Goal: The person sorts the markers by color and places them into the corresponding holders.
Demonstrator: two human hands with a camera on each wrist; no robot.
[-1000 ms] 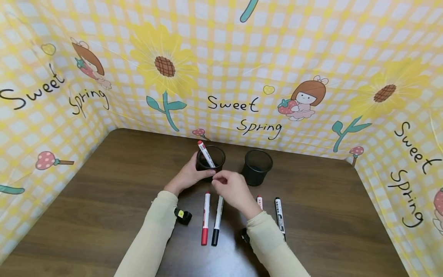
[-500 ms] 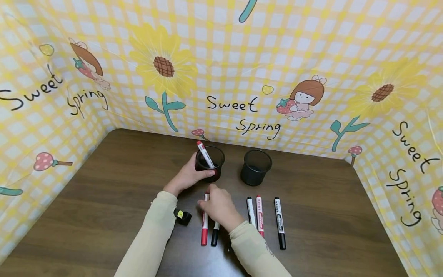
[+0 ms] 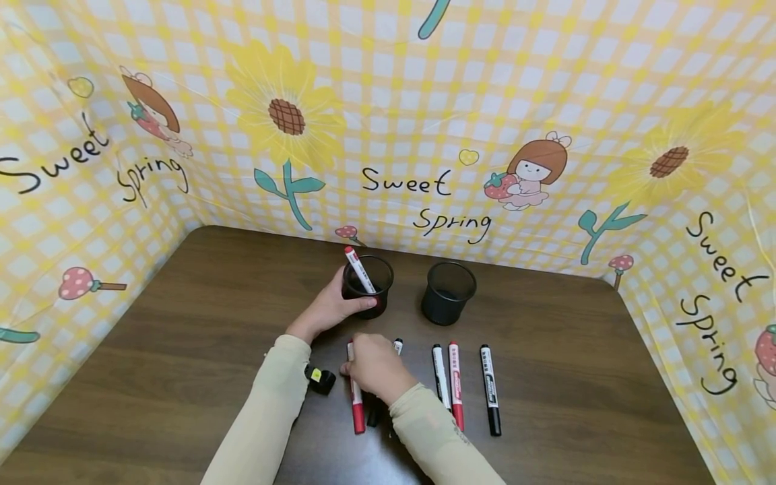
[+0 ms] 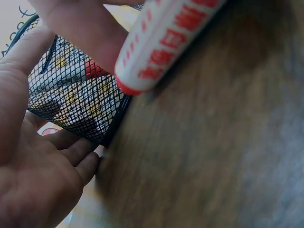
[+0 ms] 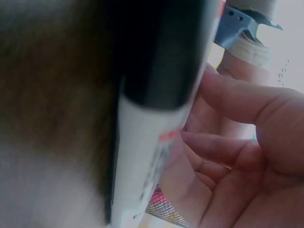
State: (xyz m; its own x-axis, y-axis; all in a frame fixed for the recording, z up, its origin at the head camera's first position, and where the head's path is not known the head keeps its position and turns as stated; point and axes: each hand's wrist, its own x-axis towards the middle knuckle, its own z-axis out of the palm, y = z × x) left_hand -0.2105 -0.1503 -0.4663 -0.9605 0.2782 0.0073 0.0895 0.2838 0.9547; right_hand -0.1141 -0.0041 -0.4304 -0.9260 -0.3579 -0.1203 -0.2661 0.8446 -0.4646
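Covering the back and sides beyond both grips is a yellow-checked cloth point(image 3: 400, 121), wrinkly, printed with sunflowers and "Sweet Spring" in loopy black handwriting. Under everything is a tabletop point(image 3: 182, 303) in dark wood grain.

Far left of the action, the left grip point(image 3: 327, 310) has its fingers and thumb curled round the left cup point(image 3: 380, 286), a round black wire-mesh thing, upright with a rim. Leaning inside is a red-topped marker point(image 3: 362, 271), white barrel, print too small to read. Just below that grip, at the pale sleeve cuff, sits a black gadget point(image 3: 327, 382) with a yellow sticker.

Next along, the right grip point(image 3: 377, 364) is pinching a red marker point(image 3: 358, 414) between thumb and fingers, below the left cup. The left wrist cam shows chunky red Chinese characters on its white barrel, tilted though. Partly hidden under the right grip is a black marker point(image 3: 397, 346); its print is a blur up close.

Right of that grip: a white marker with a black top point(image 3: 440, 374), then the right cup point(image 3: 448, 303) farther back, same black mesh. A second red marker point(image 3: 456, 384) lies beside the white one, and a second black marker point(image 3: 490, 391) sits apart at far right, labels all too tiny to make out.
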